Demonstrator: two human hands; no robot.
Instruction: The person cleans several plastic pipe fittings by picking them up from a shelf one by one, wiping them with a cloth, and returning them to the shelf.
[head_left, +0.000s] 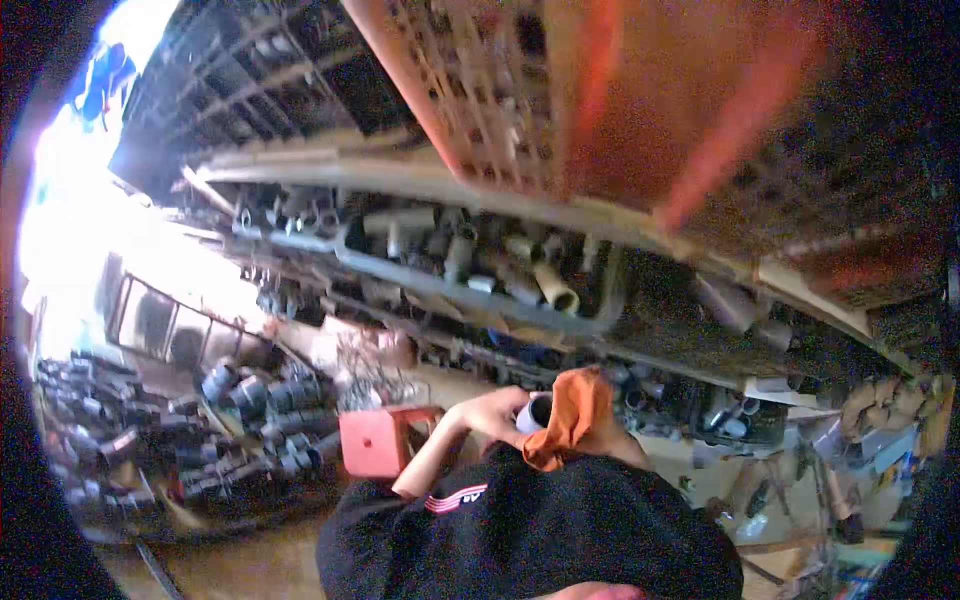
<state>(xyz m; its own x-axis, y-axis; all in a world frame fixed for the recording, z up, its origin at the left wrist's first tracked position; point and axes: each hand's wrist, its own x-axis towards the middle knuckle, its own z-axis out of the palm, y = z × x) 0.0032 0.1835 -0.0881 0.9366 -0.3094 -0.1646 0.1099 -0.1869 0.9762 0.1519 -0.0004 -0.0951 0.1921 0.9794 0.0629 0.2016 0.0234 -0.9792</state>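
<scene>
Close to my chest, my left hand (495,412) is wrapped round a short grey pipe fitting (533,417), its dark round opening facing up. An orange cloth (574,418) is bunched against the fitting's right side. My right hand (608,436) grips this cloth, which covers most of its fingers. The far side of the fitting is hidden behind the cloth, and the picture is slightly blurred.
Shelves overhead carry red plastic crates (640,110). Below them, a grey tray (440,275) holds several pipe pieces. A red stool (372,443) stands at left, beside a large heap of grey fittings (270,400). A dark crate (738,425) with fittings is at right.
</scene>
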